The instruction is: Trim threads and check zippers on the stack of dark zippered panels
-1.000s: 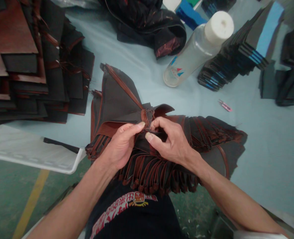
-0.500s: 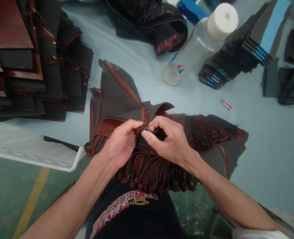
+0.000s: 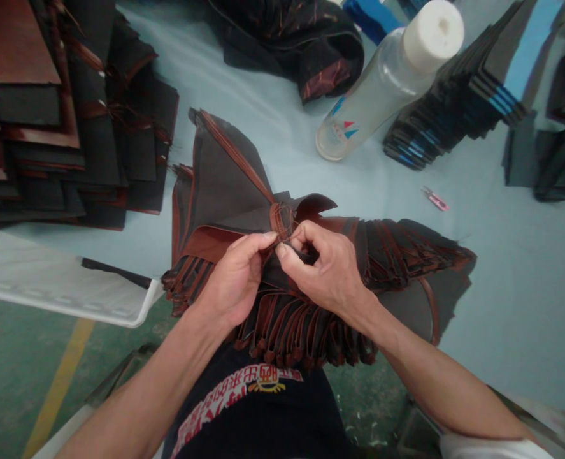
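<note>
A bundle of dark grey and reddish-brown fabric pieces (image 3: 234, 172) lies across the table's near edge, gathered at its middle by a brown band (image 3: 278, 218) with loose threads. My left hand (image 3: 237, 274) pinches the bundle just below the band, thumb and finger closed. Close beside it, my right hand (image 3: 325, 264) has thumb and index finger pressed together on thin thread at the band. The fingertips of both hands almost touch. Many folded edges fan out beneath my hands.
Dark and brown pieces are stacked at the left (image 3: 95, 127). A clear bottle with white cap (image 3: 382, 89), pink thread snips (image 3: 436, 198) and blue-edged stacks (image 3: 473, 83) lie to the right. Dark cloth (image 3: 292, 44) is at the back; a white tray (image 3: 67, 280) is at the left edge.
My right fingertips have shifted slightly up beside the left thumb. More looped thread shows over the band. The whole view has shifted slightly.
</note>
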Demonstrator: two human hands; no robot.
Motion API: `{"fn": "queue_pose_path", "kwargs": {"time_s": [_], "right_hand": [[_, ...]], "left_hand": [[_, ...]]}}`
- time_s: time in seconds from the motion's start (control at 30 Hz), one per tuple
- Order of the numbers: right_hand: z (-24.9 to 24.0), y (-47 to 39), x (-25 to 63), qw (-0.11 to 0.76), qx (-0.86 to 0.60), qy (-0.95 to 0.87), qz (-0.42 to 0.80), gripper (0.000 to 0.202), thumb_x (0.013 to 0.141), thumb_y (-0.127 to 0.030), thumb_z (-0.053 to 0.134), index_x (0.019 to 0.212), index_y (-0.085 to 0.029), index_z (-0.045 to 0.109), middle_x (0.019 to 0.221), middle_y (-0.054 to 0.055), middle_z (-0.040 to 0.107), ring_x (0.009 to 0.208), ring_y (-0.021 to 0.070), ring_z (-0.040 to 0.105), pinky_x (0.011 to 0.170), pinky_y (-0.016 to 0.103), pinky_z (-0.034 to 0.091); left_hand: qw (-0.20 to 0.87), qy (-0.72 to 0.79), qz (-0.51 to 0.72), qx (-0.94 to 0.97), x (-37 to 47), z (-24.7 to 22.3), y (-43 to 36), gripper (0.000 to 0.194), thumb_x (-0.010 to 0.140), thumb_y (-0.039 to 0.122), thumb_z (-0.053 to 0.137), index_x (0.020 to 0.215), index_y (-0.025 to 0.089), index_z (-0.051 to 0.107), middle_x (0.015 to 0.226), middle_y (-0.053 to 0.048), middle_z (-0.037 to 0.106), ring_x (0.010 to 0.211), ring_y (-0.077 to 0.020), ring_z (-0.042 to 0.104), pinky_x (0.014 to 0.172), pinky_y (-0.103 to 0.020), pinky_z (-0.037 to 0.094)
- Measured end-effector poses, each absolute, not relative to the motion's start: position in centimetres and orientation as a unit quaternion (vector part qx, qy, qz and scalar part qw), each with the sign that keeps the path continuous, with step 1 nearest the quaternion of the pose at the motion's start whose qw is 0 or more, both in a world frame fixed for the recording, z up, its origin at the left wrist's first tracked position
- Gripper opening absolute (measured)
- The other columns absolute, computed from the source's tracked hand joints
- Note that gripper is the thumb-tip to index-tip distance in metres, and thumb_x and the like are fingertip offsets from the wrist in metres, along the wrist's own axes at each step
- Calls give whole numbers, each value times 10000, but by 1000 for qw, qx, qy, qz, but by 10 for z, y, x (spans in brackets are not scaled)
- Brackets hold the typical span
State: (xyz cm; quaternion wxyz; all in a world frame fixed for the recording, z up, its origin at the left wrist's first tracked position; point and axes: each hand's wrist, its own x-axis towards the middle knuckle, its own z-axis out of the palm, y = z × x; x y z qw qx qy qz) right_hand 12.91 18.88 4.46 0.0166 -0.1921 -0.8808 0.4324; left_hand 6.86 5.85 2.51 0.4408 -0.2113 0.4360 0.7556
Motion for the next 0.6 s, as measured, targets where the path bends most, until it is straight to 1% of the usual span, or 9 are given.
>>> {"fn": "queue_pose_path", "kwargs": {"time_s": [0.07, 0.13, 0.2, 0.27, 0.37, 0.43, 0.47, 0.53, 0.6], "right_hand": [[44, 190, 128, -6, -218, -866, 449, 282, 828, -360, 616, 645, -247, 433, 566, -48, 497, 552, 121, 435, 602, 309, 307], [43, 193, 128, -31, -243, -849, 469, 288, 844, -390, 621, 656, -245, 459, 575, -47, 509, 561, 123, 454, 596, 308, 306], [43, 196, 128, -46, -235, -833, 498, 281, 869, -402, 616, 679, -241, 486, 608, -43, 522, 590, 124, 464, 604, 304, 327], [45, 201, 129, -46, -196, -815, 543, 252, 887, -374, 605, 706, -236, 498, 657, -39, 525, 631, 124, 467, 629, 298, 363], [49, 208, 130, -53, -154, -785, 598, 178, 897, -320, 593, 769, -232, 505, 712, -41, 524, 669, 123, 469, 653, 290, 390], [51, 211, 129, -78, -131, -775, 613, 123, 915, -304, 565, 825, -228, 529, 737, -41, 537, 679, 124, 476, 656, 289, 392], [52, 212, 129, -89, -121, -773, 616, 131, 939, -312, 539, 839, -227, 538, 740, -40, 543, 681, 126, 478, 657, 291, 392], [51, 211, 126, -95, -118, -778, 610, 223, 989, -366, 509, 818, -226, 538, 724, -37, 546, 674, 127, 473, 654, 296, 382], [50, 208, 123, -86, -149, -798, 578, 357, 998, -482, 563, 752, -231, 499, 670, -43, 518, 642, 123, 445, 625, 298, 351]], "left_hand": [[431, 447, 757, -204, 71, 24, 57, 237, 668, 328, 897, 699, 180, 714, 748, 0, 738, 805, -176, 683, 823, -299, 548], [423, 472, 751, -185, 74, 23, 56, 335, 671, 404, 947, 697, 179, 700, 699, 9, 712, 707, -149, 643, 717, -276, 528], [409, 521, 735, -145, 74, 22, 54, 407, 693, 502, 950, 713, 174, 709, 668, 10, 692, 628, -126, 589, 612, -252, 478], [382, 586, 709, -87, 73, 20, 53, 437, 713, 547, 936, 712, 166, 722, 632, 13, 660, 575, -108, 526, 538, -240, 410], [342, 654, 674, -28, 68, 17, 54, 439, 738, 531, 923, 641, 163, 705, 560, 22, 587, 536, -102, 452, 498, -253, 340], [313, 675, 668, -30, 66, 15, 55, 445, 769, 499, 908, 588, 172, 667, 537, 25, 557, 530, -105, 428, 500, -267, 317], [300, 682, 666, -35, 65, 15, 56, 448, 785, 482, 900, 573, 177, 650, 532, 28, 545, 531, -106, 419, 504, -272, 311], [281, 692, 663, -41, 65, 14, 57, 449, 801, 456, 893, 564, 184, 625, 533, 34, 524, 536, -108, 403, 517, -278, 310], [269, 695, 666, -34, 66, 13, 58, 453, 787, 458, 904, 569, 188, 613, 541, 40, 513, 544, -110, 390, 528, -279, 317]]}}
